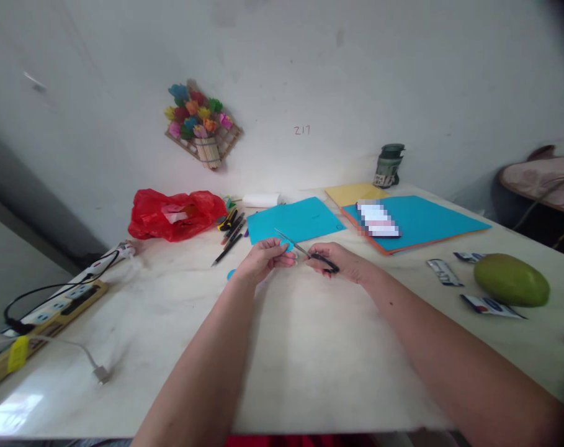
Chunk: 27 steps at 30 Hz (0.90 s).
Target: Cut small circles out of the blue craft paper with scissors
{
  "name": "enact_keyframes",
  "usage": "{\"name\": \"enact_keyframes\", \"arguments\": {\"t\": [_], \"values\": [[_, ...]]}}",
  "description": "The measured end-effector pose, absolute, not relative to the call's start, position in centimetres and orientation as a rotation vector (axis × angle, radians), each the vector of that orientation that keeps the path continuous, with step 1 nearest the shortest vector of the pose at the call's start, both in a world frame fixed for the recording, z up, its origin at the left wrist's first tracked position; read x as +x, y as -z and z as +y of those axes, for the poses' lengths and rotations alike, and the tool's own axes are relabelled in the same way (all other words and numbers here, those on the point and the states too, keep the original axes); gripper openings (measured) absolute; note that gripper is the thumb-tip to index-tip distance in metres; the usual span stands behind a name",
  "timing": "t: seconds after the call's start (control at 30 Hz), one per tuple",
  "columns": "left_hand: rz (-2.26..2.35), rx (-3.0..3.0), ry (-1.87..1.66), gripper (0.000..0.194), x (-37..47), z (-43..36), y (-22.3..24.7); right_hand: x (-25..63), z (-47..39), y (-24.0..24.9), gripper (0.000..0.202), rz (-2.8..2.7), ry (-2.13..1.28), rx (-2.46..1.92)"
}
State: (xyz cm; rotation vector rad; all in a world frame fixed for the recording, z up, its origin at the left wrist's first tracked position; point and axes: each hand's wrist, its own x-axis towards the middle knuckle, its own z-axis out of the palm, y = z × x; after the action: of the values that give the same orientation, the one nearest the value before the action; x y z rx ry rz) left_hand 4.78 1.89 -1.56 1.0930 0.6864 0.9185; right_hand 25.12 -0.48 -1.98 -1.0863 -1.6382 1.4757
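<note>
My left hand (267, 257) pinches a small piece of blue paper (287, 246) between thumb and fingers. In my right hand (340, 259) is a pair of scissors (327, 263) with black handles, my fingers closed round them. Their blades point left and reach the paper's edge, slightly apart. Another blue paper piece (231, 274) lies on the table, partly hidden by my left wrist. Just beyond my hands rests a larger blue sheet (293, 220) with a small drawn circle near its right corner.
Pens (228, 248) and a yellow-black cutter (226, 221) lie left, beside a red plastic bag (174, 217). A power strip (62, 310) lines the left edge. Right are stacked coloured sheets (440, 217), a phone (378, 218), a green fruit (511, 279) and small packets (444, 273); a bottle (388, 166) stands behind.
</note>
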Motion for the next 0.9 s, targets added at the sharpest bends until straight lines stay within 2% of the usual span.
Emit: {"name": "enact_keyframes", "arguments": {"t": [0.9], "values": [[0.681, 1.146, -0.901, 0.022, 4.67, 2.02, 1.58, 25.18, -0.77, 1.49, 0.024, -1.644, -1.503, -1.058]]}}
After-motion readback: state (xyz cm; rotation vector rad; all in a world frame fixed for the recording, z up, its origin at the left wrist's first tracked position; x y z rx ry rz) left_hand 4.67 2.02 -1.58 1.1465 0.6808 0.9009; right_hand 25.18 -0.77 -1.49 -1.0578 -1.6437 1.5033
